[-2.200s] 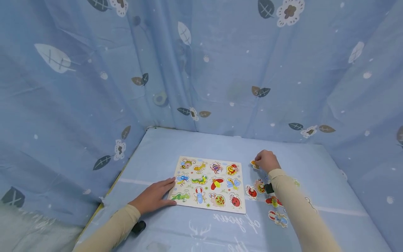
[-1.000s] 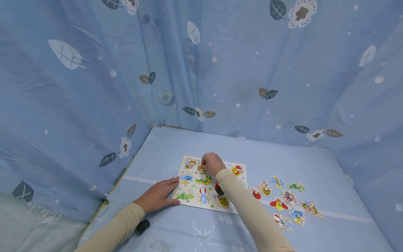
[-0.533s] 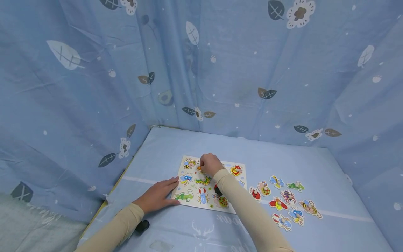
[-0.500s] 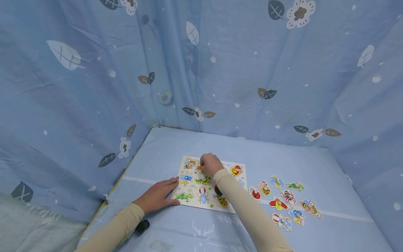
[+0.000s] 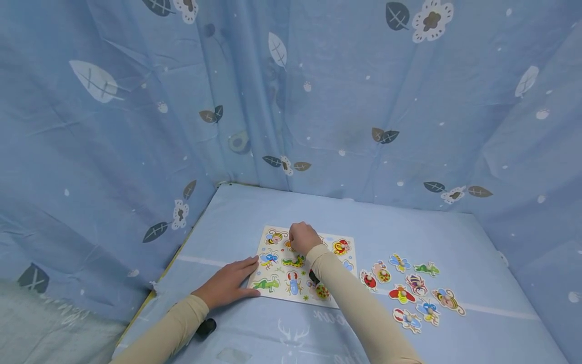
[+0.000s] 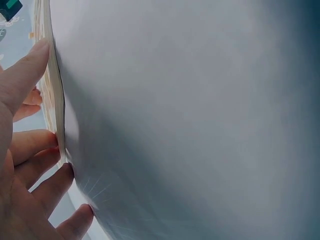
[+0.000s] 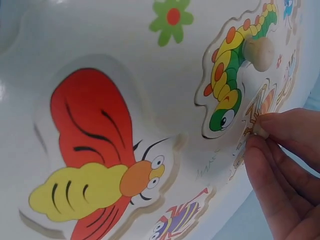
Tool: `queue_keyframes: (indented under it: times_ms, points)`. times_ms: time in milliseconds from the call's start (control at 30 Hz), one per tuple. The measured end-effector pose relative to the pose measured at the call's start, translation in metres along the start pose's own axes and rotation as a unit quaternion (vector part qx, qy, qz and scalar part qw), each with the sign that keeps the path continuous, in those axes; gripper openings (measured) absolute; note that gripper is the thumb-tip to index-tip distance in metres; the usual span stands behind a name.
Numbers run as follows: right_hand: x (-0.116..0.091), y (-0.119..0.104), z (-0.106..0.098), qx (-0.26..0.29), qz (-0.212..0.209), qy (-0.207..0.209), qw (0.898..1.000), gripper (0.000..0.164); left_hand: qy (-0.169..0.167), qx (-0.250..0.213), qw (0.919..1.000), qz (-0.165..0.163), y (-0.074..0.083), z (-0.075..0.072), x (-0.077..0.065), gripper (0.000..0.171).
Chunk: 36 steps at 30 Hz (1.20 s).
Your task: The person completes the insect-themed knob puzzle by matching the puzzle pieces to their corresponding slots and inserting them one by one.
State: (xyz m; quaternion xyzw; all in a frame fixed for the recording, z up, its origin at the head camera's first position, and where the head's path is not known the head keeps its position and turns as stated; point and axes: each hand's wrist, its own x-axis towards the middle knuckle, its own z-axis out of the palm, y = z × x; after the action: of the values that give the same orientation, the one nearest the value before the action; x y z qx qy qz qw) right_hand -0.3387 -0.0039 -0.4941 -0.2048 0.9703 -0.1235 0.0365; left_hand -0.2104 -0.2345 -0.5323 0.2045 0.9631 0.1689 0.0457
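A pale wooden peg puzzle board (image 5: pixel 279 275) printed with insects lies on the table. My left hand (image 5: pixel 227 284) rests at its left edge, fingers extended; in the left wrist view its fingers (image 6: pixel 30 145) touch the board's side. Over the board's upper row, my right hand (image 5: pixel 304 237) pinches the small wooden knob (image 7: pixel 260 131) of an orange striped insect piece (image 7: pixel 269 100), partly hidden by the fingers. Whether the piece lies fully in its recess, I cannot tell. Beside it, the green caterpillar piece (image 7: pixel 227 85) sits in the board with its knob up.
Several loose insect pieces lie right of the board, among them a ladybird (image 5: pixel 368 280), a purple striped bug (image 5: pixel 416 284), a green grasshopper (image 5: pixel 427 269) and a bee (image 5: pixel 447 300). Blue patterned curtains (image 5: pixel 327 101) hang behind the table (image 5: pixel 254 207).
My right hand has carried the orange striped piece leftward from beside the loose pieces onto the board's upper row. Over the last second it has barely moved. The left hand stays at the board's edge.
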Motion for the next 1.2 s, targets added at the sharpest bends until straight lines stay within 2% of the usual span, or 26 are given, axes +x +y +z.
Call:
queue_keyframes:
  times_ms: [200, 367, 400, 500, 667, 767, 1000, 1200]
  points:
    - [-0.001, 0.005, 0.004, 0.009, -0.014, 0.005, 1.0, 0.026, -0.005, -0.009, 0.9999, -0.001, 0.0, 0.001, 0.0, 0.085]
    - [-0.005, 0.019, -0.003, 0.022, -0.025, -0.014, 0.999, 0.004, -0.006, -0.006, 1.0, -0.003, 0.0, 0.006, 0.0, 0.086]
    - [-0.006, 0.023, -0.006, 0.023, -0.024, -0.017, 0.999, 0.007, -0.005, -0.006, 1.0, -0.004, 0.0, 0.006, 0.0, 0.087]
    - [-0.009, 0.039, -0.016, 0.03, -0.032, -0.022, 0.999, 0.017, -0.002, -0.006, 1.0, -0.002, 0.0, 0.006, -0.001, 0.086]
    - [-0.024, 0.065, -0.037, 0.036, -0.03, -0.065, 0.997, 0.015, 0.002, -0.002, 1.0, 0.009, 0.0, 0.007, 0.0, 0.086]
    - [-0.037, 0.082, -0.048, 0.03, -0.022, -0.076, 0.996, 0.014, 0.003, -0.002, 1.0, 0.009, -0.001, 0.006, 0.001, 0.086]
    - [-0.071, 0.129, -0.066, 0.034, 0.004, -0.076, 0.997, 0.015, 0.005, 0.003, 1.0, 0.003, 0.0, 0.005, 0.001, 0.088]
    - [-0.097, 0.174, -0.08, 0.037, 0.033, -0.071, 0.996, 0.019, 0.008, 0.005, 0.9999, 0.012, -0.003, 0.004, 0.0, 0.087]
